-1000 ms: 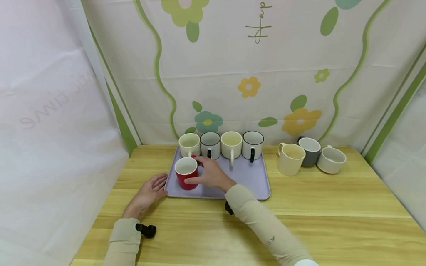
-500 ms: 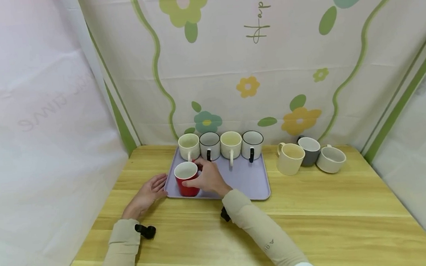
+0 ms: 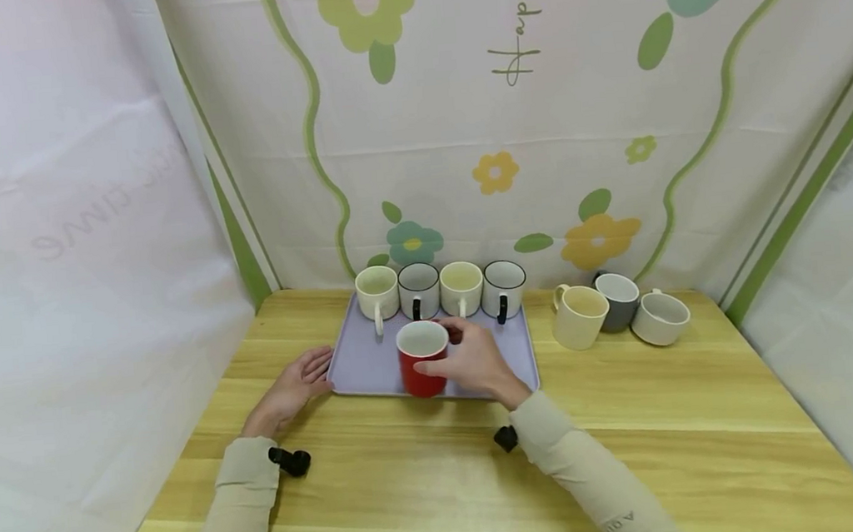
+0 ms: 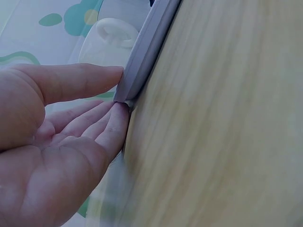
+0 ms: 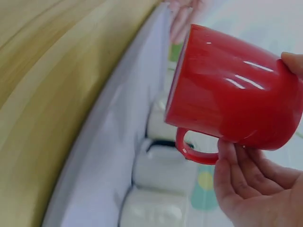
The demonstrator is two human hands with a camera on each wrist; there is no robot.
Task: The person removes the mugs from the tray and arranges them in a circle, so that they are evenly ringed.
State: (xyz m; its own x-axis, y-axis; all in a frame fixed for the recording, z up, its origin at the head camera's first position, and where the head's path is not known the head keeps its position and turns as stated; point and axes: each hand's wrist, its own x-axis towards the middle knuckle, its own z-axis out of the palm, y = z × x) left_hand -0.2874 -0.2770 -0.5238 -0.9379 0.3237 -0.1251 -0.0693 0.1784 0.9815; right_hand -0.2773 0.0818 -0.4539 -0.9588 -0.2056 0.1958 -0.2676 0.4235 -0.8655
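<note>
Your right hand (image 3: 477, 364) has a firm grip on the red mug (image 3: 423, 373), thumb against its smooth wall and fingers curled in beside the looped handle. The mug is a plain, straight-sided cylinder with a hard gloss that throws streaks of light, white inside. You hold it upright above the front part of the lilac tray (image 3: 367, 367), its base apart from the surface in the right wrist view.

Your left hand (image 3: 294, 393) is at the tray's left edge, its grip loose: the fingers lie fairly straight and the thumb tip touches the smooth, raised rim near the rounded corner.

Along the back of the tray four mugs stand side by side, handles towards you: a cream mug (image 3: 378, 301), a white mug with a thin dark rim and black handle (image 3: 419, 300), a second cream mug (image 3: 462, 291) and a second dark-rimmed white mug (image 3: 503, 297).

Right of the tray, on the wood-grained desk (image 3: 384, 486), a pale yellow mug (image 3: 578, 333), a dark grey mug (image 3: 615, 316) with a white inside and a squat off-white cup (image 3: 660, 329) sit close together. A creased, flower-printed cloth (image 3: 415, 125) hangs behind.
</note>
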